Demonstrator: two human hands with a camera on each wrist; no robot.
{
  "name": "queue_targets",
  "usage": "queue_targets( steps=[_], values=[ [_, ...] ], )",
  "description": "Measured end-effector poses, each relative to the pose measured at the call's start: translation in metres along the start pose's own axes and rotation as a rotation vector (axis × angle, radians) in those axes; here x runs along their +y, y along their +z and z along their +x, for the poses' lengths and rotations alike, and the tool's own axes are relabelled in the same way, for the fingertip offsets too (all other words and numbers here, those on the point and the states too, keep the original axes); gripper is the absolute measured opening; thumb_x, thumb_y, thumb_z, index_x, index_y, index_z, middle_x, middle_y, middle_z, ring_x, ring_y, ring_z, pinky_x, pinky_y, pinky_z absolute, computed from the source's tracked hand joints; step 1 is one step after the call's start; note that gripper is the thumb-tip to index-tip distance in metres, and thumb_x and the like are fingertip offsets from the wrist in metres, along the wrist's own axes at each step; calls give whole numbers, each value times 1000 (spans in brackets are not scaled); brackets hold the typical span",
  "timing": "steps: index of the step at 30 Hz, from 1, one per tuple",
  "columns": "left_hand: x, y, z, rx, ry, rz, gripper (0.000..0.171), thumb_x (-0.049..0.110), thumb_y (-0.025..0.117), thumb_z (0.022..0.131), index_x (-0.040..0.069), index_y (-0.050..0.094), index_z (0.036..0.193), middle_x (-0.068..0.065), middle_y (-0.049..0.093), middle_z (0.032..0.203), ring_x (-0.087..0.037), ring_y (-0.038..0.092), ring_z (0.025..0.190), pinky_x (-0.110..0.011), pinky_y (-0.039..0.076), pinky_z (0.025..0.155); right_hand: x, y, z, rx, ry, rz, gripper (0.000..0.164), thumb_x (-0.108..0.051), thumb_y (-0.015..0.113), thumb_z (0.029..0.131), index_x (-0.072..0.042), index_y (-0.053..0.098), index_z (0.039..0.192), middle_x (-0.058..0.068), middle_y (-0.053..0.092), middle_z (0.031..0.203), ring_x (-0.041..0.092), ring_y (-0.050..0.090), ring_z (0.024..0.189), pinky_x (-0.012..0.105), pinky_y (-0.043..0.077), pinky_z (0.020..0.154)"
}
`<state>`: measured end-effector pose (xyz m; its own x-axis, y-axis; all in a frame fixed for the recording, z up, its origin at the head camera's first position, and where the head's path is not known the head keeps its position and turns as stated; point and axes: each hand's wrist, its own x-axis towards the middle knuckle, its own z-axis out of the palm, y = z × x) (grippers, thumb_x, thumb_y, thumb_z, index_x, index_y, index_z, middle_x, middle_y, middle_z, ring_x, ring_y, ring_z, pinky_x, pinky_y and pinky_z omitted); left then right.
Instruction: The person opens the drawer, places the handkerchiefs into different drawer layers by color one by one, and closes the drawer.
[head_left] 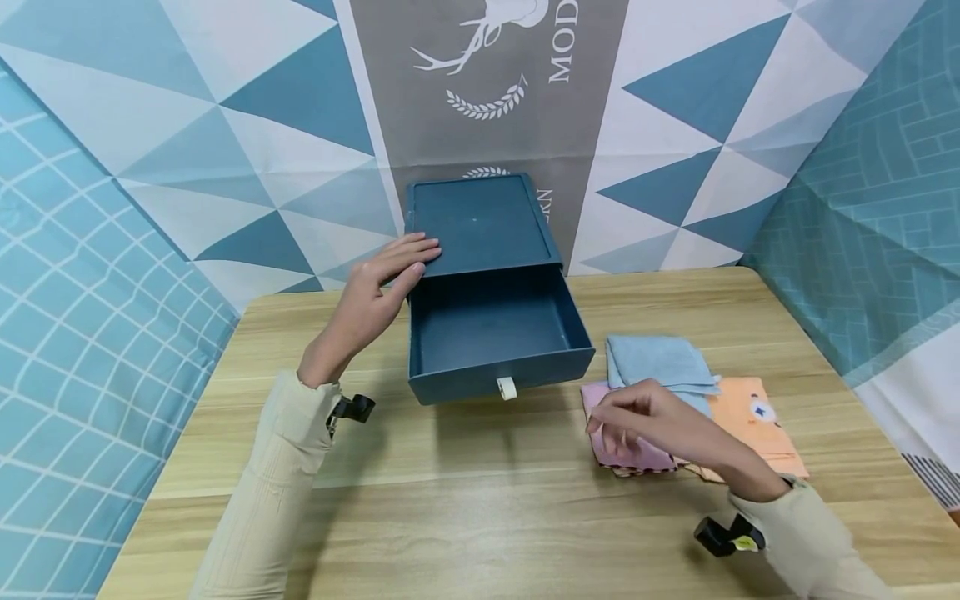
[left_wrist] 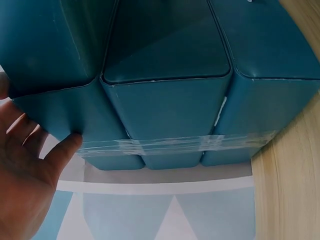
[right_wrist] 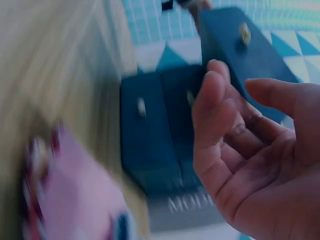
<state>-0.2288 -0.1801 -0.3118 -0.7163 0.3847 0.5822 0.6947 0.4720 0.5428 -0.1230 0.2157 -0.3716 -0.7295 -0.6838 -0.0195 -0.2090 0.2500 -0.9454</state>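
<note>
A dark blue drawer unit [head_left: 480,221] stands at the back of the table, its top drawer [head_left: 491,325] pulled out and its bare floor showing. A small white pull tab [head_left: 507,388] sticks out of the drawer's front. My left hand [head_left: 375,287] rests on the unit's top left edge; in the left wrist view its thumb touches the side. Over a folded pink cloth [head_left: 658,457] hovers my right hand [head_left: 652,421], fingers loosely bent, holding nothing. A folded light blue cloth [head_left: 656,360] and an orange cloth [head_left: 750,417] lie beside the pink one.
Two lower drawers [right_wrist: 145,125] show pushed in, in the right wrist view. Clear tape [left_wrist: 175,145] runs across the unit's side. Behind the wooden table [head_left: 480,525] hangs a patterned cloth [head_left: 300,142].
</note>
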Motion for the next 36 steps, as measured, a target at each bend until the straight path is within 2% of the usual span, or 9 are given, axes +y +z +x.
queue_targets(
  steps=[3, 9, 17, 18, 20, 24, 25, 31, 36],
  values=[
    [-1, 0, 0, 4, 6, 8, 33, 22, 50, 106, 15, 65, 135, 1, 58, 142, -15, 38, 143, -39, 28, 119, 2, -18, -5, 87, 47, -118, 27, -19, 48, 107, -9, 72, 102, 13, 68, 76, 28, 62, 61, 36, 54, 53],
    [-2, 2, -1, 9, 15, 7, 33, 21, 50, 106, 15, 65, 135, 1, 58, 142, -15, 38, 143, -39, 28, 119, 5, -50, -14, 252, 76, -285, 25, -21, 50, 106, -10, 72, 105, 14, 70, 84, 26, 66, 73, 36, 57, 61],
    [-2, 3, -1, 7, 7, 6, 34, 23, 50, 106, 16, 64, 135, 1, 57, 143, -15, 37, 144, -39, 27, 119, 12, -85, -26, 446, 114, -560, 24, -25, 55, 104, -12, 71, 116, 7, 72, 99, 7, 63, 81, 25, 53, 67],
    [-2, 3, -1, 7, 5, 6, 34, 23, 50, 106, 16, 64, 135, 1, 57, 143, -15, 37, 144, -39, 26, 119, 13, -89, -27, 460, 125, -586, 26, -26, 55, 104, -10, 70, 119, 9, 72, 102, 9, 65, 85, 25, 53, 69],
    [-2, 4, -1, 8, 3, 6, 34, 23, 49, 106, 16, 64, 135, 2, 57, 143, -15, 37, 144, -39, 26, 119, 18, -94, -27, 481, 149, -618, 32, -28, 54, 104, -7, 68, 123, 15, 70, 111, 17, 66, 94, 35, 55, 75],
    [-1, 5, -2, 11, 6, 2, 34, 22, 49, 106, 15, 65, 135, 2, 57, 143, -14, 37, 144, -38, 26, 119, 30, -103, -23, 483, 194, -646, 41, -30, 51, 105, 2, 62, 128, 24, 65, 121, 41, 62, 106, 58, 52, 84],
    [-1, 5, -2, 12, 7, -1, 33, 21, 49, 106, 15, 65, 135, 1, 57, 143, -14, 37, 144, -38, 26, 119, 33, -104, -22, 474, 205, -649, 41, -29, 50, 106, 3, 60, 129, 26, 63, 122, 42, 61, 108, 61, 50, 86],
    [1, 5, -1, 13, 8, -12, 33, 17, 50, 105, 13, 65, 135, -1, 57, 143, -16, 37, 144, -38, 26, 119, 51, -115, -15, 387, 274, -680, 43, -22, 48, 106, 9, 51, 136, 35, 52, 133, 52, 47, 122, 67, 44, 92],
    [0, 4, -1, 18, 9, -32, 33, 9, 52, 103, 9, 65, 133, -6, 57, 142, -22, 37, 144, -42, 25, 119, 61, -122, -10, 328, 310, -691, 43, -17, 45, 107, 11, 47, 140, 37, 46, 139, 56, 40, 127, 70, 38, 96]
  ],
)
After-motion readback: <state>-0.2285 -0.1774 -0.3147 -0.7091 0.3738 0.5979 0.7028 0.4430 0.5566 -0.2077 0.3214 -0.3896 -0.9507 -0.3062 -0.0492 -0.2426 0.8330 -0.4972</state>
